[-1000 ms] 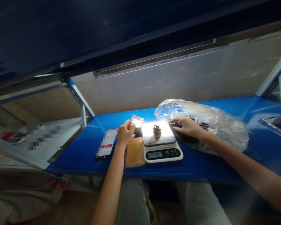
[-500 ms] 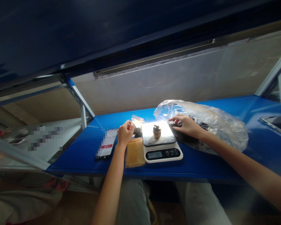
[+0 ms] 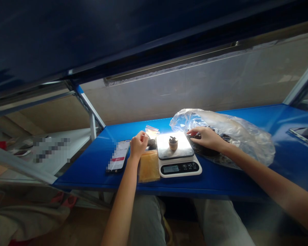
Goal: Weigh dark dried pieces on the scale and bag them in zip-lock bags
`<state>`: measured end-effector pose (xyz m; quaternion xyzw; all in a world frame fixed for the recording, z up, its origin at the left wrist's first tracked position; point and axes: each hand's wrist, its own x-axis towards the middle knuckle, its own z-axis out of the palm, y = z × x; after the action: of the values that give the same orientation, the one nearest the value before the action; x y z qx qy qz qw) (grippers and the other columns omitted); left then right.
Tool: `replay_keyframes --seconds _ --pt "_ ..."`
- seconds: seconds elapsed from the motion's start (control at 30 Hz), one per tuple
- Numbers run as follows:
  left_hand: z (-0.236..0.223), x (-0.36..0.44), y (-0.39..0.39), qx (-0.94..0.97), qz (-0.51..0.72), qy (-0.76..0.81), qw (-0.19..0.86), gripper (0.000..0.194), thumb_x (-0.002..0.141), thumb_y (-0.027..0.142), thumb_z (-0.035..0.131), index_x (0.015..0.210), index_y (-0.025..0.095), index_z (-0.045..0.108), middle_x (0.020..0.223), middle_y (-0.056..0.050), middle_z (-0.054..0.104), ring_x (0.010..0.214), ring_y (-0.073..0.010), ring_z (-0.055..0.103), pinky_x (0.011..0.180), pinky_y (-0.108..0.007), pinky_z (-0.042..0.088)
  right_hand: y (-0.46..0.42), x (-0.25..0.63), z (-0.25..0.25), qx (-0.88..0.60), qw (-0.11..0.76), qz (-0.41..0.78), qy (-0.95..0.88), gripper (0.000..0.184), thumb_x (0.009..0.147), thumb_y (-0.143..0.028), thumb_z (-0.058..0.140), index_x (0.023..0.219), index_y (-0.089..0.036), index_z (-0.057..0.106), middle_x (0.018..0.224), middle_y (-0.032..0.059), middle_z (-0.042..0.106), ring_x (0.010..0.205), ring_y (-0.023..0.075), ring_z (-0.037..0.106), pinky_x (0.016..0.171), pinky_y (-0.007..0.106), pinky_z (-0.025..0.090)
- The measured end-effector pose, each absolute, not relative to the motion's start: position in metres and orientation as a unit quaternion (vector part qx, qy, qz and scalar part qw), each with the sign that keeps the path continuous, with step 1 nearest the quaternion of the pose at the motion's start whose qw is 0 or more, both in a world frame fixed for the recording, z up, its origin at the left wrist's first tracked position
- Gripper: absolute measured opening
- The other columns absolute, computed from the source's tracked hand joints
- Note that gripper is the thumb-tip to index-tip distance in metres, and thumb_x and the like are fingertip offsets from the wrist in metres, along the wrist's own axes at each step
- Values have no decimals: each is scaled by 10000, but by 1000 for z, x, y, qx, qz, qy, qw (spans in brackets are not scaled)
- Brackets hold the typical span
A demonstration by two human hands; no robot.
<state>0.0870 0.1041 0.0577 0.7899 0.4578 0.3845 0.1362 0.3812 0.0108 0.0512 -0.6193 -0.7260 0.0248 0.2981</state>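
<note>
In the head view my left hand [image 3: 138,145] is closed, its fingers curled together beside a small zip bag [image 3: 152,131] with dark pieces at its lower end. Whatever those fingers may pinch is hidden. On the white digital scale [image 3: 180,169], whose display looks like 10.0, stands a small light cup [image 3: 173,147] heaped with dark pieces. My right hand [image 3: 206,137] hovers low at the scale's right side, thumb and forefinger apart. Beneath it lie dark dried pieces [image 3: 205,150] at the mouth of a large clear plastic bag [image 3: 251,140].
A stack of yellowish zip bags [image 3: 149,166] lies left of the scale. Further left is a phone [image 3: 119,157] with a timer on its screen. Another flat dark device [image 3: 305,135] rests at the right of the blue table [image 3: 87,171]. A blue shelf [image 3: 143,34] hangs overhead.
The whole view has shifted slightly, carrying everything a little to the right. Both hands keep nearly the same places, and the cup and scale reading look the same.
</note>
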Motion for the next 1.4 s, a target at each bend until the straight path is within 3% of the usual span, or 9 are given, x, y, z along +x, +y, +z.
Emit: replay_keyframes --seconds 0.4,0.8,1.07,1.4 --pt "59 87 103 789 383 460 141 252 859 344 390 667 213 489 511 45 462 479 -124 442 503 -241 283 10 376 56 -596 389 69 -699 174 762 -190 594 886 -154 711 763 69 729 656 187 685 629 300 555" --pt "55 86 106 789 390 454 142 252 861 351 389 671 217 483 505 48 451 470 -122 426 500 -242 273 7 374 62 -592 470 67 -651 215 748 -313 674 904 -172 722 724 60 739 641 210 703 616 330 577" --pt "56 88 106 792 379 464 123 251 853 358 386 680 216 498 526 36 491 499 -133 463 515 -244 278 -3 351 74 -565 606 26 -560 253 726 -406 728 870 -198 739 770 52 761 711 239 725 696 356 578" --pt "61 93 101 774 375 498 111 260 833 363 404 680 211 551 555 13 540 558 -153 514 547 -254 293 -15 308 73 -473 556 -41 -682 158 828 -321 650 958 -287 733 841 6 763 707 206 712 704 375 585"
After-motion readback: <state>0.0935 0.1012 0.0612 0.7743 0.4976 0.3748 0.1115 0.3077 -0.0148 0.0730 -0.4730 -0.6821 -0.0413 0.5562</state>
